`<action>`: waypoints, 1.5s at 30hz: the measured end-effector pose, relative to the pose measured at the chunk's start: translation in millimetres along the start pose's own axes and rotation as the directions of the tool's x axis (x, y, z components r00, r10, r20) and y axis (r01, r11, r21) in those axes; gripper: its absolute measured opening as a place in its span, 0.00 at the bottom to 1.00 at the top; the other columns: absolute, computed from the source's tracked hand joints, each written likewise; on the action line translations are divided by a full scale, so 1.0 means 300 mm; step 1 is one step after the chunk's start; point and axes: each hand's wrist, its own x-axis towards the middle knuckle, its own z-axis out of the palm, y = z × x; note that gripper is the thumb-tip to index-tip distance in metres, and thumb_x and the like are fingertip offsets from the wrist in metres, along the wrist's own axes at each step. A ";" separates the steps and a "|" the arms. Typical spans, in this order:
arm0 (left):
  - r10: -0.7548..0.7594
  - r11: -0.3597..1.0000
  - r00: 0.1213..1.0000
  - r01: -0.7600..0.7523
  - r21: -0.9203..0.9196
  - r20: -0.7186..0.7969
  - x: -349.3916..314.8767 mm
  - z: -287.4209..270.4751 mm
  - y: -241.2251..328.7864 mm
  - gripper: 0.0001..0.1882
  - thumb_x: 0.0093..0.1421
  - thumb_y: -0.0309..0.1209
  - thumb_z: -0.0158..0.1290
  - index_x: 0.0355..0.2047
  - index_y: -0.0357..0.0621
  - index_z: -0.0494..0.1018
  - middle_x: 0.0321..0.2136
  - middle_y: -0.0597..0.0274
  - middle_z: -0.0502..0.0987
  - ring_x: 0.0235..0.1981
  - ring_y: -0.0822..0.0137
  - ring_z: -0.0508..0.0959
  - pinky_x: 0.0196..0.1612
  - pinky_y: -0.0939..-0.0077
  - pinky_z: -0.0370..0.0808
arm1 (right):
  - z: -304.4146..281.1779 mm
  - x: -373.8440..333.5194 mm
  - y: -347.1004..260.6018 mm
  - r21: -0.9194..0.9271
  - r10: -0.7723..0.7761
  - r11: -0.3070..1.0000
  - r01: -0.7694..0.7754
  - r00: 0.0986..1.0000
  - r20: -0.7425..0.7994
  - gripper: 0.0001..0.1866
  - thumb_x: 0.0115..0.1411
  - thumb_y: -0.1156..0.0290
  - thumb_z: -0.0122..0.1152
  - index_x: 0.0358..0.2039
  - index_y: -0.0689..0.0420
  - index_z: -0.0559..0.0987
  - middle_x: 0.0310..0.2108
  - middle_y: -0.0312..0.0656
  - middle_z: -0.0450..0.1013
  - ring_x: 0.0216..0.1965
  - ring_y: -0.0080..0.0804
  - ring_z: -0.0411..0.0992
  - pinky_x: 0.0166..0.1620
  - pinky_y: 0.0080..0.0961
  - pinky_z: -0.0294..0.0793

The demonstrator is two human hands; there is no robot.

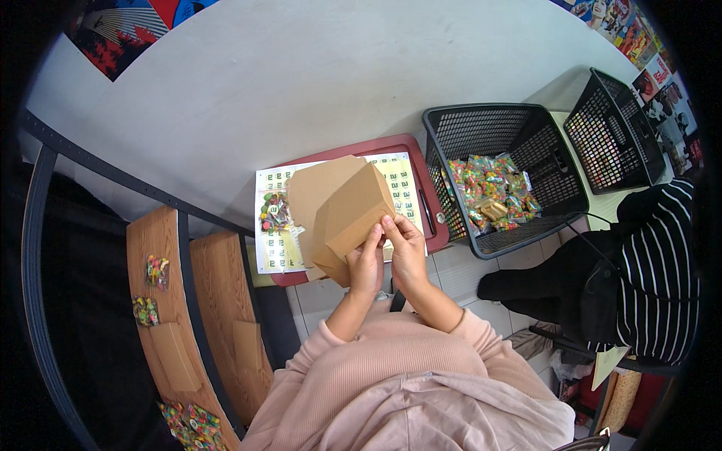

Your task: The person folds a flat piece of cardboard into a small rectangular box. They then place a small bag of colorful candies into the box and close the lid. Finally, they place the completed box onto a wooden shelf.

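A brown cardboard box (353,214), partly folded up, is held tilted in front of me. My left hand (365,264) pinches its near edge, the thumb pointing up. Close beside it, my right hand (407,252) grips the near right corner between thumb and fingers. Behind the box a flat brown cardboard panel (307,192) shows; whether it is joined to the box I cannot tell. Under both lie sheets of yellow and white printed labels (269,180). A clear bag of colourful candies (275,212) rests on the sheets, left of the cardboard.
The sheets lie on a red-topped table (412,144) with a dark pen (426,210). To the right, a black basket (492,120) holds many candy bags; another basket (613,143) stands beyond. A person in striped clothing (654,278) is at right. Wooden shelves (154,225) with candy bags stand left.
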 end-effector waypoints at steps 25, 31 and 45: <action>-0.074 0.997 0.997 0.074 -0.039 0.000 -0.043 -0.078 0.011 0.10 0.59 0.35 0.45 0.38 0.43 0.67 0.32 0.69 0.68 0.34 0.77 0.66 0.37 0.82 0.63 | 0.000 -0.046 0.061 -0.095 0.105 0.990 -0.103 0.994 0.019 0.07 0.54 0.70 0.56 0.24 0.59 0.74 0.20 0.32 0.69 0.23 0.15 0.62 0.29 0.11 0.61; -0.127 0.970 0.992 0.118 -0.212 -0.029 -0.006 -0.106 0.033 0.11 0.57 0.38 0.47 0.38 0.48 0.67 0.33 0.72 0.70 0.34 0.78 0.67 0.35 0.80 0.62 | -0.043 -0.036 0.082 -0.180 -0.032 0.981 0.076 0.972 0.231 0.07 0.54 0.72 0.54 0.28 0.64 0.74 0.30 0.34 0.69 0.32 0.21 0.64 0.39 0.18 0.62; -0.466 0.619 0.872 0.442 -0.649 0.150 -0.060 -0.044 0.195 0.16 0.59 0.44 0.41 0.35 0.43 0.67 0.28 0.67 0.68 0.32 0.74 0.65 0.33 0.77 0.57 | -0.387 0.177 0.143 -0.533 0.117 0.846 -0.022 0.983 0.144 0.18 0.59 0.60 0.46 0.42 0.61 0.69 0.35 0.44 0.70 0.33 0.30 0.71 0.30 0.24 0.73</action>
